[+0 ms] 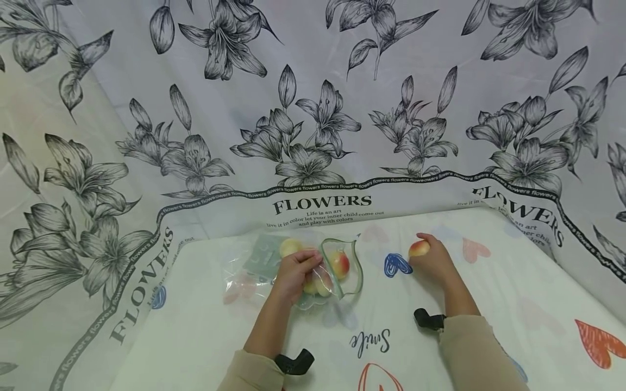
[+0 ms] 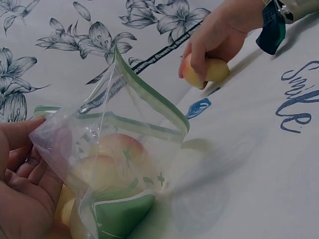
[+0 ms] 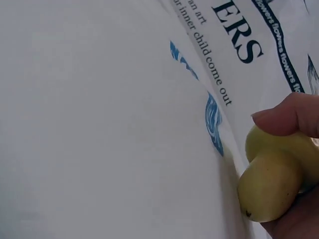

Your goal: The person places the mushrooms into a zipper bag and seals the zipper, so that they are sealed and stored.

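My left hand (image 1: 295,274) pinches the rim of a clear zip bag (image 2: 119,94) with a green-edged mouth, which stands spread toward the right. Through the film show yellow fruits (image 2: 119,154) with a red blush, apricot-like. Which of the fruits lie inside the bag and which behind it is hard to tell. Away to the right, my right hand (image 1: 435,263) grips two such fruits (image 3: 271,186) between thumb and fingers, just over the cloth. In the right wrist view they look greenish yellow and press against each other.
Under the bag shows the scalloped edge of a pale green dish (image 1: 308,304), with a yellow fruit (image 1: 290,247) near its back. A white cloth (image 1: 195,326) with printed hearts covers the table. Behind hangs a flower-printed curtain (image 1: 303,125).
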`<state>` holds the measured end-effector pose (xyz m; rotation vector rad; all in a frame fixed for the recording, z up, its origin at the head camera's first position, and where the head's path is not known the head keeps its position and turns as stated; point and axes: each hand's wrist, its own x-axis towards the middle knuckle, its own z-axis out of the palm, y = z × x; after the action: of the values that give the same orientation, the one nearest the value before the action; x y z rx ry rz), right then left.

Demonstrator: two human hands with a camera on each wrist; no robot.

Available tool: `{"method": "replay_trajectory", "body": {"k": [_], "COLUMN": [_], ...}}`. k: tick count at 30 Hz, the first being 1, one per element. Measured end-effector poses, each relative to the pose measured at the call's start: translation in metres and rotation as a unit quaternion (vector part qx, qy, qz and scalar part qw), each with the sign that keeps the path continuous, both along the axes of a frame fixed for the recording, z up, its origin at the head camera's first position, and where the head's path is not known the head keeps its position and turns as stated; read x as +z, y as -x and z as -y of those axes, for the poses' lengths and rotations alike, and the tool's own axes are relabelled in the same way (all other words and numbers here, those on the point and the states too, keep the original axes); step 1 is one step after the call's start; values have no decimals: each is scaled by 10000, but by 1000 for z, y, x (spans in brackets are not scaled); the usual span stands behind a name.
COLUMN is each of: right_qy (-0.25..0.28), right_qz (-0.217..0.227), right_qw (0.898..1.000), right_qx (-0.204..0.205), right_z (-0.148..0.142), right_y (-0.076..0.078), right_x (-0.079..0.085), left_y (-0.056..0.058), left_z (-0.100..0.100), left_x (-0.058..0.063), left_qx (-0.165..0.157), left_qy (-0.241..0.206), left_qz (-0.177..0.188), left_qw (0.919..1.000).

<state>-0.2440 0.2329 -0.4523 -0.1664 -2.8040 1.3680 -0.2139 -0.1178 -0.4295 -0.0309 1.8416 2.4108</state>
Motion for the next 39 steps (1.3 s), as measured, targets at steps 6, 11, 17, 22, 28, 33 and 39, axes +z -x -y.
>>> {"method": "replay_trajectory", "body": {"k": [6,11,17,22,28,33,39], "right_qy": [470,682,600,508,465,399,512], "right_qz": [15,4,-83,-200,-451,-492,-401], "right_qw": [9989,9973,9974,9979,9968,9965,9953], "right_qx": [-37,255,385,357,466,537,713], "right_z": [4,10,20,26,28,28,30], "right_y": [-12,-18,-18,-19,-21,-22,-24], "right_x": [-2,1,3,7,10,9,14], "left_y": [0,0,-1,-3,-4,-4,-3], "left_z": [-1,-1,2,3,2,1,0], "left_x": [0,0,0,2,4,4,5], "left_qx": [45,53,29,43,10,15,17], "left_qy": [14,27,158,138,83,116,164], "left_qz": [34,34,56,96,25,30,34], "left_qw": [10000,10000,9999,9998,10000,9999,9999]}}
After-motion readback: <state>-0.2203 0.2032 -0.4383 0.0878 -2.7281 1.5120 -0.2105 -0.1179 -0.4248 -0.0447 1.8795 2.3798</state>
